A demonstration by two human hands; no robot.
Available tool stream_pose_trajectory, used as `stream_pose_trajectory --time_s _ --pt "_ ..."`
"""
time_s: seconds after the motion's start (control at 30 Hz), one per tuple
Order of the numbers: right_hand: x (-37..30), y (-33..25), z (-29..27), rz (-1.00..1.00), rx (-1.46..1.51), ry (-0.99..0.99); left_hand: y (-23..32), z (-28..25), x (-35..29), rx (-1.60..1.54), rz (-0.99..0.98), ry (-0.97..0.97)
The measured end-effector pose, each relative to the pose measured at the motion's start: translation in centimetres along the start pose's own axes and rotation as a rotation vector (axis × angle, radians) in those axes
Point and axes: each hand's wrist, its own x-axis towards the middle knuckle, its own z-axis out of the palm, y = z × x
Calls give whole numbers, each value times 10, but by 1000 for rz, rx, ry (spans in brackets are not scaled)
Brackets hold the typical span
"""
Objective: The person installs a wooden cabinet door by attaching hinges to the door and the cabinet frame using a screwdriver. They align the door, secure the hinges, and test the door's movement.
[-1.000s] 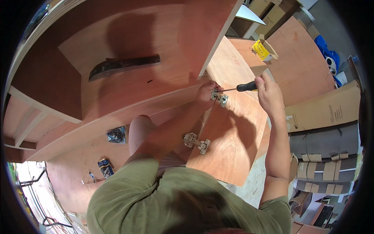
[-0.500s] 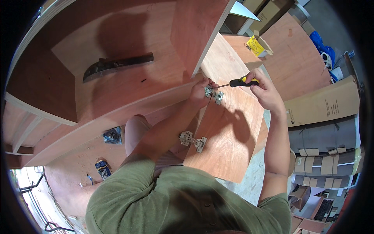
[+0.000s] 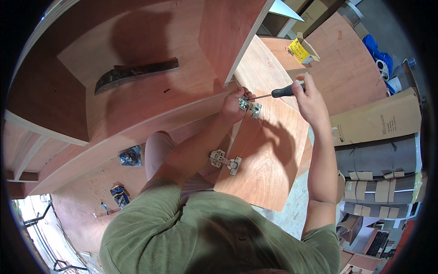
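My right hand (image 3: 313, 102) is closed round the black-and-yellow handle of a screwdriver (image 3: 282, 92). Its thin shaft points left, the tip close to the fingers of my left hand (image 3: 232, 106). Those fingers are pinched at the upper metal cabinet hinge (image 3: 256, 111), by the front edge of the wooden cabinet (image 3: 155, 119); they partly hide the hinge and the screwdriver tip. Fixed to the same wooden door panel (image 3: 264, 171), a second metal hinge (image 3: 234, 165) lies nearer to me, with its plate reaching past the panel's edge toward the cabinet.
Inside the cabinet rests a dark curved strip (image 3: 137, 74). Below it are a plastic bag (image 3: 131, 156) and a blue packet (image 3: 120, 196). To the right stand a yellow-labelled open box (image 3: 299, 51), a large cardboard box (image 3: 378, 119) and grey wrapped rolls (image 3: 378, 160).
My right hand has turned on the screwdriver handle, its grip and fingers now differently placed and slightly farther right. My left hand stays at the upper hinge.
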Motion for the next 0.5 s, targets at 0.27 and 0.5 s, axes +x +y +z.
stream_pose_trajectory --time_s 0.27,0.5 --pt "3 5 -3 -158 198 -68 0 3 -1 12 23 38" --pt "1 -2 -1 -154 181 -55 1 4 -2 10 16 -11"
